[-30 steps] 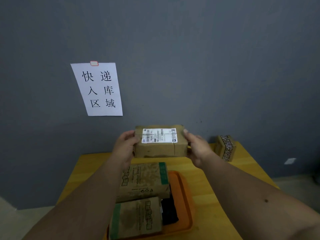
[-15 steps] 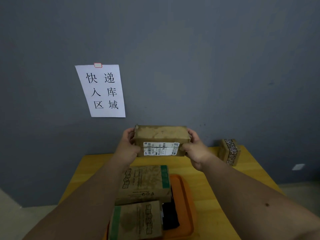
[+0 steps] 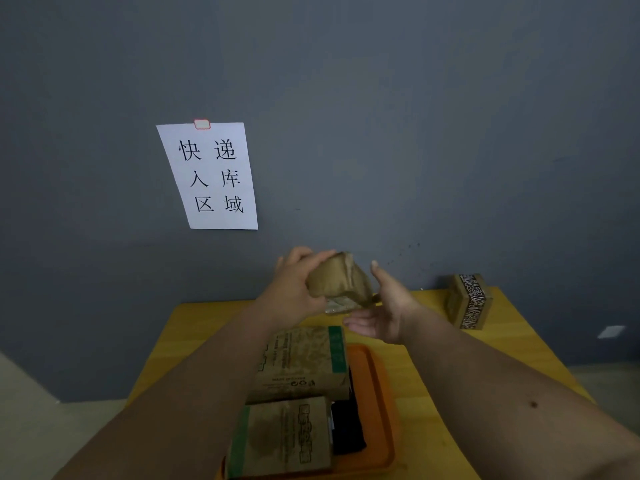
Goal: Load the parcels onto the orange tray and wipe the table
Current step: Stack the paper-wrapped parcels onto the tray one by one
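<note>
My left hand (image 3: 294,292) has its fingers curled over the top of the brown cardboard parcel (image 3: 341,282), which I hold in the air above the far part of the worktop (image 3: 433,382), tilted with one end toward me. My right hand (image 3: 377,315) is open, palm turned up just beside and under the parcel's lower corner; I cannot tell whether it touches the box. So the hold, as I judge it, is in my left grip alone.

That is the weak point. The box is blurred and seems mid-turn, and a one-sided hold from above could let it slip, dropping onto the worktop or onto the parcels below.

The orange tray (image 3: 377,393) near me already carries two flat brown cartons with green stripes (image 3: 301,365) (image 3: 282,438), beside something dark (image 3: 346,431). The bare room left is a strip along its right side. If I set this box there carelessly it may overhang the rim, tip off, or nudge the cartons out.

One more patterned small box (image 3: 469,301) stands well apart at the far right corner; a careless swing of my right arm could knock it over the edge.
</note>
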